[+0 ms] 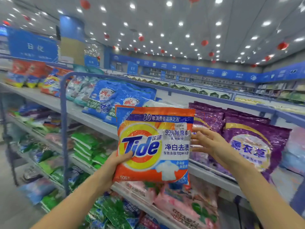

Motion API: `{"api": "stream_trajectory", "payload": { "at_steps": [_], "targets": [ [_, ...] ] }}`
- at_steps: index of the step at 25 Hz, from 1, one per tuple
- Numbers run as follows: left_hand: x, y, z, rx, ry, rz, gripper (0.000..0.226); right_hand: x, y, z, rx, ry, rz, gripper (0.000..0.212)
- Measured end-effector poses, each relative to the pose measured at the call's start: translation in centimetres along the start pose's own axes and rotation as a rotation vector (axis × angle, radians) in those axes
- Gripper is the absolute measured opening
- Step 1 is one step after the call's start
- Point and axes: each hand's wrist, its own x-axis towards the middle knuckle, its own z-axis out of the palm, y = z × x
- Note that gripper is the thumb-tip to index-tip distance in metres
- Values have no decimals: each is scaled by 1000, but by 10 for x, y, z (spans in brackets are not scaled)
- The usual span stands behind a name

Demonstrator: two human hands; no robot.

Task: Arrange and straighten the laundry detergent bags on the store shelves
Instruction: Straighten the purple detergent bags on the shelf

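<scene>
An orange Tide detergent bag (154,144) is held upright in front of the top shelf (92,120). My left hand (119,160) grips its lower left edge, thumb on the front. My right hand (209,142) is at the bag's right edge with its fingers straight and spread; whether it touches the bag I cannot tell. Purple detergent bags (254,142) stand on the shelf right behind my right hand. Blue bags (113,100) lean behind the Tide bag to its left. More orange and red bags (49,83) sit further left on the same shelf.
A blue metal divider post (63,129) rises at the shelf's front, left of the Tide bag. Lower shelves hold green bags (85,149) and pink bags (178,204). The aisle floor lies at the far left. Other store shelving runs behind.
</scene>
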Motion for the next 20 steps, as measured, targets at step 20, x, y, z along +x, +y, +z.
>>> {"api": "stream_trajectory", "payload": {
  "at_steps": [20],
  "targets": [
    [2, 146, -492, 222, 674, 124, 29, 295, 56, 549, 374, -214, 56, 37]
  ]
}}
